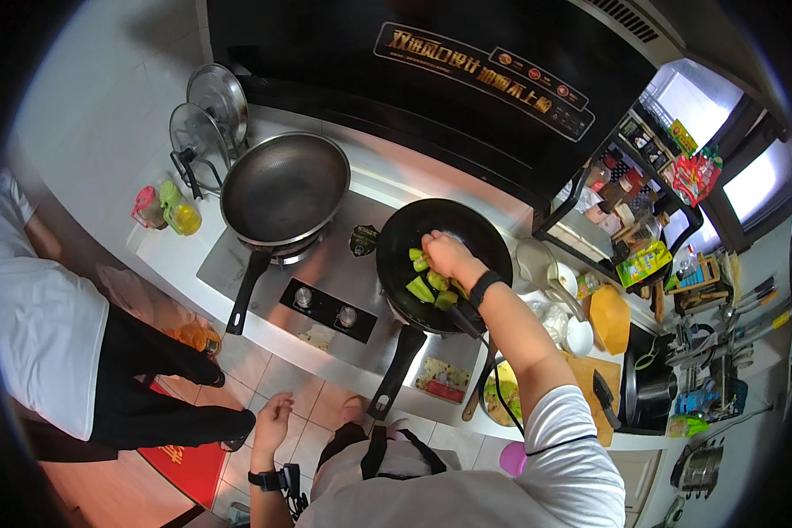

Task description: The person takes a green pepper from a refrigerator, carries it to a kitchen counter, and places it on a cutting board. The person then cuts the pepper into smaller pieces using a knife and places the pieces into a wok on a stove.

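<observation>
My right hand reaches down into a black wok on the right side of the gas stove. Its curled fingers touch pieces of green pepper lying in the wok; whether they grip one is hidden. The wok's black handle points back towards me. My left hand hangs low in front of the counter, loosely bent, with nothing in it. To the left, a larger frying pan sits on the other burner, nothing visible inside.
Pot lids lean against the wall near two oil bottles. At right are a plate of food, a cutting board with a knife, and a spice rack. Another person stands at left.
</observation>
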Demonstrator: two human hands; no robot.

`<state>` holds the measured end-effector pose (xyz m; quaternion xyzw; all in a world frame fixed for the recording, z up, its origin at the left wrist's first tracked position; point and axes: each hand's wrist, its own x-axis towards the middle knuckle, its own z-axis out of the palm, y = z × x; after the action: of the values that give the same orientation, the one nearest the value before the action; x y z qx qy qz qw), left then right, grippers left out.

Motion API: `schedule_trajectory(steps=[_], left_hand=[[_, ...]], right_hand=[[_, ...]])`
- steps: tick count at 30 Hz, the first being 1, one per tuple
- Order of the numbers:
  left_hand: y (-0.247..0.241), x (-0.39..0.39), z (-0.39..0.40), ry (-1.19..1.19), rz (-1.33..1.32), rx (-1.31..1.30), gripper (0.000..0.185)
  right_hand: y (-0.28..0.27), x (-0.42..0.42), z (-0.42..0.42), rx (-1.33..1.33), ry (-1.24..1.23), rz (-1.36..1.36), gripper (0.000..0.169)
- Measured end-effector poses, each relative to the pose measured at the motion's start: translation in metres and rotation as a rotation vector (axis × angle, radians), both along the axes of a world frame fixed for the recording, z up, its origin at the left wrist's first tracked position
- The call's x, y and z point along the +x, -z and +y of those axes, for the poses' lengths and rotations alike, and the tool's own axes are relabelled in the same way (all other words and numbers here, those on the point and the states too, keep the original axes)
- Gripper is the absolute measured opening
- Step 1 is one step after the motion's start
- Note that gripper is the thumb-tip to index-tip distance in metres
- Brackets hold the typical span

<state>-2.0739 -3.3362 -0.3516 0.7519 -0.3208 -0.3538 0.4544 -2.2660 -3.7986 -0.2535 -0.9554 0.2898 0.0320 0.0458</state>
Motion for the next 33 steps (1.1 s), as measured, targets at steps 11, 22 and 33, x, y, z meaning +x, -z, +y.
schedule_trajectory(steps=[11,22,33], left_hand=[[0.018,-0.004,-0.003,0.048,0.034,-0.026,0.02],[-0.014,-0.015,-0.012,0.114,-0.04,0.034,0.021],[-0.006,-0.016,0.01,0.073,-0.054,0.04,0.02]], right_hand=[[-0.004,-0.022,0.022,0.024,-0.02,0.13,0.015],[-0.03,-0.075,0.007,-0.205,0.091,-0.068,0.028],[-0.001,-0.027,-0.004,0.014,0.44,-0.239,0.025]])
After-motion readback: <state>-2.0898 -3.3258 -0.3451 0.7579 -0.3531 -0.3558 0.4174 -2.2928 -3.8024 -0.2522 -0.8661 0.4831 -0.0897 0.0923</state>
